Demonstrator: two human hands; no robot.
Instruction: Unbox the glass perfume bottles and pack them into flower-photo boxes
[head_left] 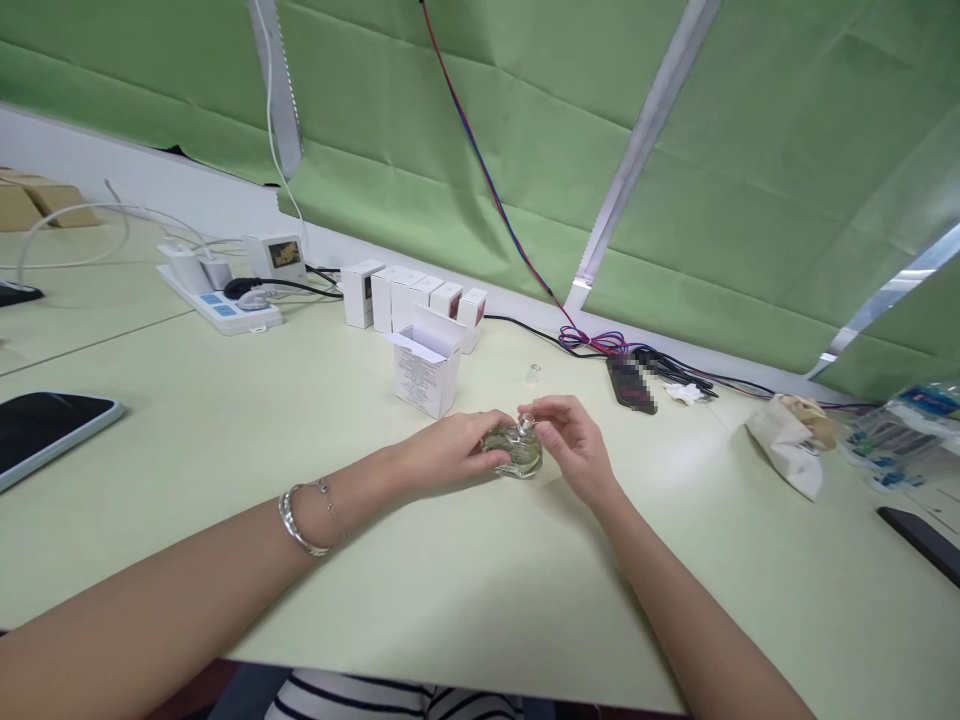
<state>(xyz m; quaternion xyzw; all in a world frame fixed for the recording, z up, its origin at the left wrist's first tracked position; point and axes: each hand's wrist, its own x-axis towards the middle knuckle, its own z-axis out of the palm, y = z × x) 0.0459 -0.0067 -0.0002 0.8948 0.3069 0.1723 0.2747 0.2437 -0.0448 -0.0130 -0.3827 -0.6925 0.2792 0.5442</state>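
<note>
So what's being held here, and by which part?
A glass bottle: the left hand grips its left side; the right hand has fingers at its silver top, grip unclear.

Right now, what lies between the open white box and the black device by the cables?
In the head view, a small clear cap lies between the white box and the black device.

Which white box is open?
The box nearest the left hand, standing in front of the row of white boxes. Its top flaps stick out; those behind look closed.
</note>
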